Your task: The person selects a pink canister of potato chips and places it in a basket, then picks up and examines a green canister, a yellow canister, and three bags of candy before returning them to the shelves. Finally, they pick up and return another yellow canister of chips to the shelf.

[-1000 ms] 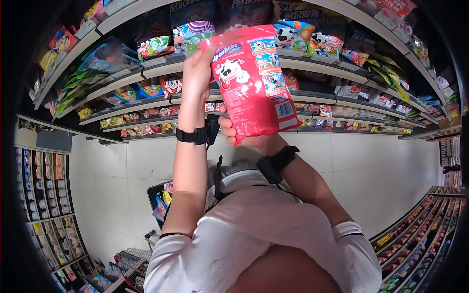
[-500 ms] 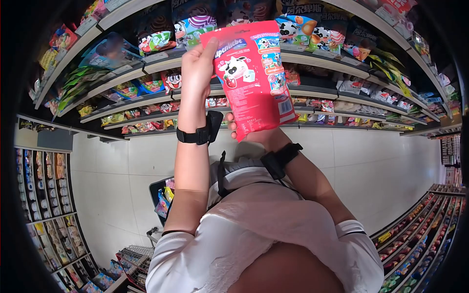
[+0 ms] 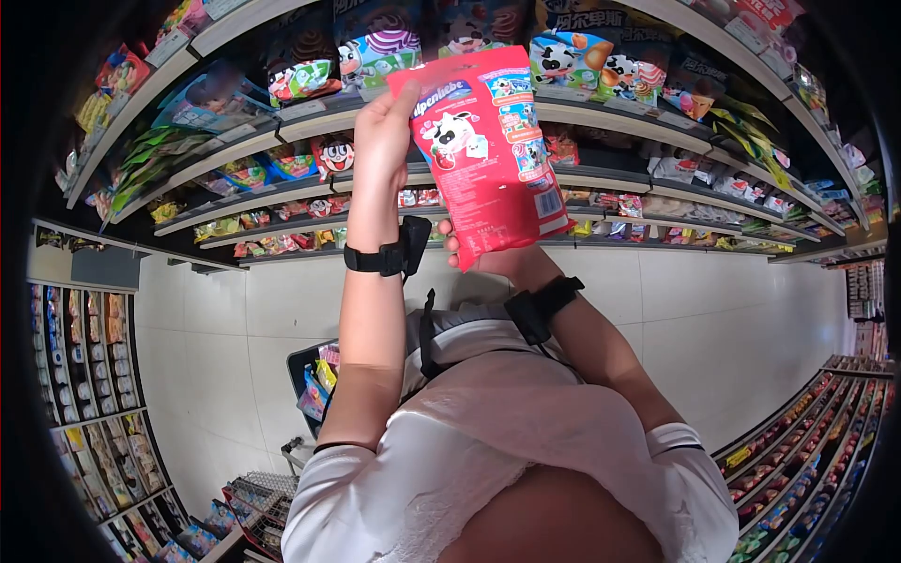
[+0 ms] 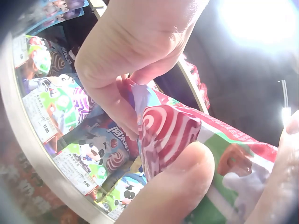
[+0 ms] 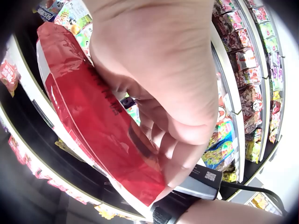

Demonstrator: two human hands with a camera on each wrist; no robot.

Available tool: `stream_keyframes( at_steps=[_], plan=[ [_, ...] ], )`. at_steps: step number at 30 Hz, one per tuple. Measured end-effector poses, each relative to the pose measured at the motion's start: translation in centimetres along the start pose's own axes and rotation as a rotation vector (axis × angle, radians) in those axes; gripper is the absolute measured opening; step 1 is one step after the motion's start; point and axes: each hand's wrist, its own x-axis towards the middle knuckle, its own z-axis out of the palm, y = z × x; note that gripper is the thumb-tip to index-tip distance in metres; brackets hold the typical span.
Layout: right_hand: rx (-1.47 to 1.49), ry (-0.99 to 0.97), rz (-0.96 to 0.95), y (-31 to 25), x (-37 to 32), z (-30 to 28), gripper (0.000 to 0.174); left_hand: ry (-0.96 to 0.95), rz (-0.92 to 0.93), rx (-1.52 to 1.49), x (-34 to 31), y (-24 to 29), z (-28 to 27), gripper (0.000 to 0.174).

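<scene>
A red candy bag (image 3: 483, 164) is held up in the head view, its back with a cow picture, small print and a barcode facing the camera. My left hand (image 3: 380, 141) pinches its upper left corner, thumb over the face. At the lower edge my right hand (image 3: 493, 266) grips the bag, fingertips showing at the left and the palm mostly hidden behind it. The left wrist view shows the bag's other side (image 4: 170, 135), with a red-and-white swirl and green print. In the right wrist view, the right hand (image 5: 156, 70) lies along the bag (image 5: 103, 130).
Curved shelves (image 3: 610, 127) of packaged sweets span the front, with blue cow-print bags (image 3: 568, 61) behind the held bag. Lower left are a dark container (image 3: 310, 380) with packets and a wire cart (image 3: 258, 507). More shelves line both sides of the pale floor (image 3: 225, 347).
The bag has shifted slightly and its lower part sits a little higher than a second ago. Less of my right fingers shows beside it. Both hands keep hold.
</scene>
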Motion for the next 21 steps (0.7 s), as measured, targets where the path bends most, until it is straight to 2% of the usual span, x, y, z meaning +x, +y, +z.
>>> stream_keyframes(
  at_steps=[7,9,16,18,21],
  plan=[
    [-0.022,0.016,0.010,-0.1,0.4,0.4,0.062,0.027,-0.046,-0.048,-0.2,0.1,-0.4,0.025],
    [0.078,-0.061,0.035,0.0,0.7,0.5,0.059,0.030,-0.065,-0.066,0.0,-0.1,-0.8,0.025],
    [0.076,-0.074,0.044,0.3,0.7,1.3,0.064,0.010,-0.068,0.005,0.3,-0.1,-1.6,0.025],
    [0.006,-0.095,0.021,0.3,0.5,1.4,0.078,0.020,-0.052,0.040,0.1,0.0,-1.3,0.024],
    [0.013,-0.091,0.020,0.3,0.4,1.0,0.081,0.030,-0.054,0.064,0.2,0.0,-1.1,0.024]
  ],
)
